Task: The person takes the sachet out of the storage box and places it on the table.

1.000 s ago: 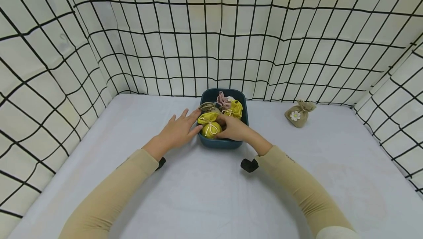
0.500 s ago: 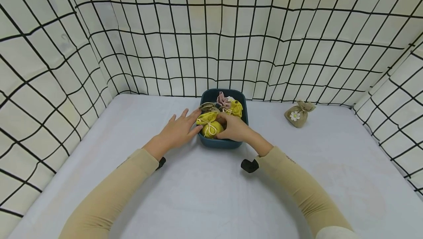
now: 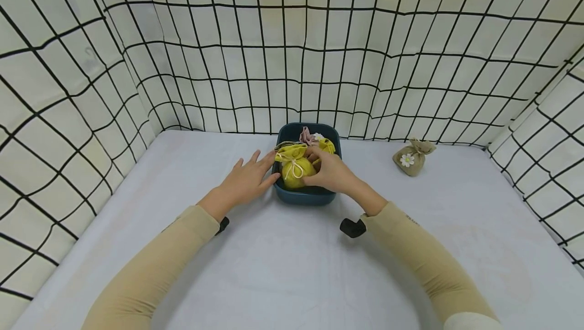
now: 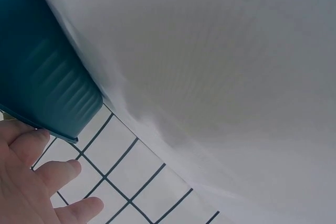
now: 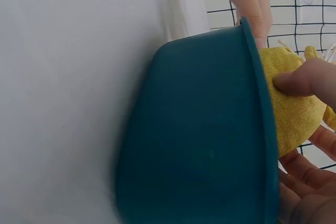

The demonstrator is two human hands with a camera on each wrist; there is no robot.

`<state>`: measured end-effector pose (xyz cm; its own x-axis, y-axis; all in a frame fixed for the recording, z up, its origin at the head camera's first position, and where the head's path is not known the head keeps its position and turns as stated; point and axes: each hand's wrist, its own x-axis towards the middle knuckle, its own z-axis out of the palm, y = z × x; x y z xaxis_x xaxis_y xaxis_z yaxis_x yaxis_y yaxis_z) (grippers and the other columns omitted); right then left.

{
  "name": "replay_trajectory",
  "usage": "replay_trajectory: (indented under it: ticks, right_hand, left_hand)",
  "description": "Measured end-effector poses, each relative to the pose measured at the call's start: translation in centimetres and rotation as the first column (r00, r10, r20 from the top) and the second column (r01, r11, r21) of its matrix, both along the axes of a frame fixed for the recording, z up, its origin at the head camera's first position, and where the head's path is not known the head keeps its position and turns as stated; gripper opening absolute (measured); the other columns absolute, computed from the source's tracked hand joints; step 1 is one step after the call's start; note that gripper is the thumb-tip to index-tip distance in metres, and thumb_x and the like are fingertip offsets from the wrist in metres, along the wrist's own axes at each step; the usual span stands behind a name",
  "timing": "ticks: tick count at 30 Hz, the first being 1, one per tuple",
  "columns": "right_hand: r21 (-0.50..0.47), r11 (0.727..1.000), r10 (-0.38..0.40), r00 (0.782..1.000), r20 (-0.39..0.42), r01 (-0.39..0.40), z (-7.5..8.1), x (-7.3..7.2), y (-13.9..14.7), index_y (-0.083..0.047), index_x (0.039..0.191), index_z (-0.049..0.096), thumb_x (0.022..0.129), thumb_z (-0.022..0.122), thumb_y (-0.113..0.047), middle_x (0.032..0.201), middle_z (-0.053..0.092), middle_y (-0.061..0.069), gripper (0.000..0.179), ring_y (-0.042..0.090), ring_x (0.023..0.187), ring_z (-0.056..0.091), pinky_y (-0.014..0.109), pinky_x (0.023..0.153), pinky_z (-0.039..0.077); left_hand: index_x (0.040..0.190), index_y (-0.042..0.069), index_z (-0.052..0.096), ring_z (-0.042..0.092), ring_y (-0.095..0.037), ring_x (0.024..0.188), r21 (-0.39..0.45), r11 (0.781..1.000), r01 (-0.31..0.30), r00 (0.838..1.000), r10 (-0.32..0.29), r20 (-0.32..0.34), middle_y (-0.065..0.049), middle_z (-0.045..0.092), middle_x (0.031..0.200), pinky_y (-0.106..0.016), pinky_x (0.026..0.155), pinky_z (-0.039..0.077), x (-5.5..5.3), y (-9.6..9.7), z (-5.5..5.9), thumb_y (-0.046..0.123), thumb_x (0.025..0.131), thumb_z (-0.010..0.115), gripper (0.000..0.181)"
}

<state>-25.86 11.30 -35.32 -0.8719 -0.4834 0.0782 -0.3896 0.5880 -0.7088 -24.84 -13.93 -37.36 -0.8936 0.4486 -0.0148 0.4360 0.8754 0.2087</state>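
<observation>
In the head view a dark teal bin (image 3: 306, 198) stands at the back of the white table, holding small drawstring pouches. My right hand (image 3: 335, 170) grips a round yellow pouch (image 3: 296, 172) with a white tie, thumb on its near side and fingers behind. The right wrist view shows this yellow pouch (image 5: 294, 108) above the bin's rim. My left hand (image 3: 246, 180) lies with fingers spread against the bin's left rim; in the left wrist view its fingertips touch that rim. Behind the held pouch sit another yellow pouch (image 3: 326, 145) and a pink one (image 3: 306, 136), partly hidden.
A tan burlap pouch with a white daisy (image 3: 412, 157) rests on the table to the right of the bin. White walls with a black grid net (image 3: 301, 46) close off the back and both sides of the table.
My right hand has lifted the yellow pouch from the front of the bin, moving it up and slightly right. The left hand has stayed at the rim.
</observation>
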Motion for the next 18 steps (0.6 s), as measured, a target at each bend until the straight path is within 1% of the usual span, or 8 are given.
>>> replay_trajectory:
  ticks: [4,8,14,18]
  right_hand:
    - [-0.029,1.000,0.000,1.000,-0.003,0.000,0.5,0.3,0.3,-0.002,0.140,0.052,0.085,0.082,-0.015,0.128,0.064,0.020,0.064,0.032,0.112,0.064,0.041,0.095,0.054]
    - [-0.045,0.999,-0.007,1.000,0.007,0.007,0.6,0.5,0.7,-0.003,0.144,0.049,0.085,0.082,-0.015,0.130,0.063,0.020,0.069,0.031,0.111,0.064,0.041,0.094,0.055]
    - [-0.071,0.997,-0.014,0.999,0.035,0.017,0.5,0.7,1.2,-0.002,0.142,0.050,0.086,0.082,-0.014,0.130,0.062,0.022,0.065,0.033,0.113,0.064,0.042,0.097,0.055]
    - [-0.082,0.996,-0.016,1.000,0.027,0.019,0.6,1.1,1.6,-0.002,0.136,0.053,0.086,0.082,-0.013,0.130,0.063,0.021,0.059,0.033,0.114,0.063,0.043,0.096,0.054]
  left_hand:
    - [0.164,0.009,0.023,0.017,-0.041,0.153,0.006,1.000,0.000,1.000,0.000,0.006,-0.009,0.025,0.168,-0.070,0.116,0.018,0.0,0.0,0.0,0.048,0.111,0.038,0.068]
    - [0.165,0.011,0.023,0.016,-0.041,0.153,0.013,1.000,0.001,1.000,-0.001,0.008,-0.008,0.024,0.168,-0.070,0.116,0.017,0.0,0.0,0.0,0.048,0.111,0.038,0.068]
    - [0.165,0.011,0.023,0.016,-0.041,0.154,0.016,1.000,0.005,1.000,-0.005,0.002,-0.008,0.025,0.168,-0.071,0.115,0.017,-0.1,0.0,-0.1,0.048,0.111,0.039,0.067]
    - [0.165,0.010,0.023,0.017,-0.041,0.153,0.012,1.000,0.009,1.000,-0.009,-0.003,-0.008,0.025,0.168,-0.071,0.115,0.018,0.0,0.0,-0.1,0.048,0.111,0.039,0.067]
